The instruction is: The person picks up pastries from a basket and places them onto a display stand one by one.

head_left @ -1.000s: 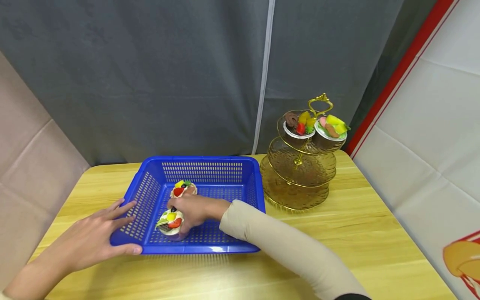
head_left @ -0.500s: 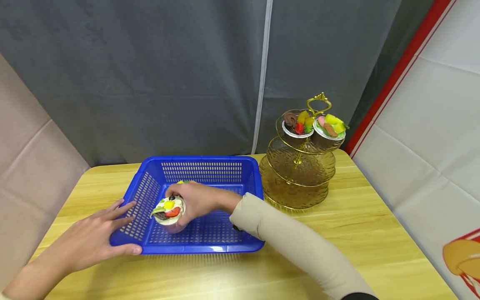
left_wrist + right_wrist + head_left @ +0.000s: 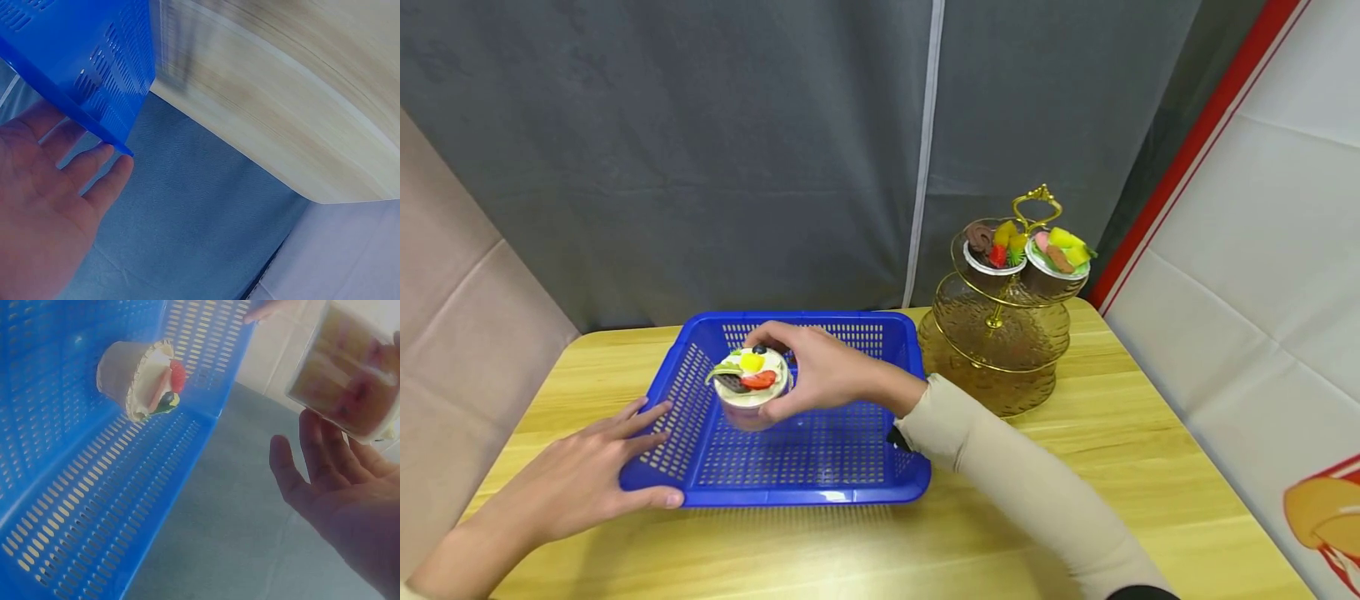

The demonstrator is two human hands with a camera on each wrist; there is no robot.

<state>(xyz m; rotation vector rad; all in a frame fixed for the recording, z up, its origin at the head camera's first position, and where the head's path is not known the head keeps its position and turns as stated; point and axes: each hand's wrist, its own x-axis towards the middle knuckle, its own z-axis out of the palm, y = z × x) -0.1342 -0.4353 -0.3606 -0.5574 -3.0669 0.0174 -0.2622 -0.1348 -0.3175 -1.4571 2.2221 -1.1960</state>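
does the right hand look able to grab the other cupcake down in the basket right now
Probably not: the right hand holds a dessert cup, which it would likely have to put down first. In the right wrist view, nothing covers the cupcake in the basket.

the held cup (image 3: pixel 749 392) is raised now, up from low in the basket (image 3: pixel 805 498), and the right grip (image 3: pixel 831 368) is up with it. in the head view that grip now almost wholly hides the second cup (image 3: pixel 140 381), plain to see a second ago. the sleeve (image 3: pixel 1007 471) lies farther right than before.
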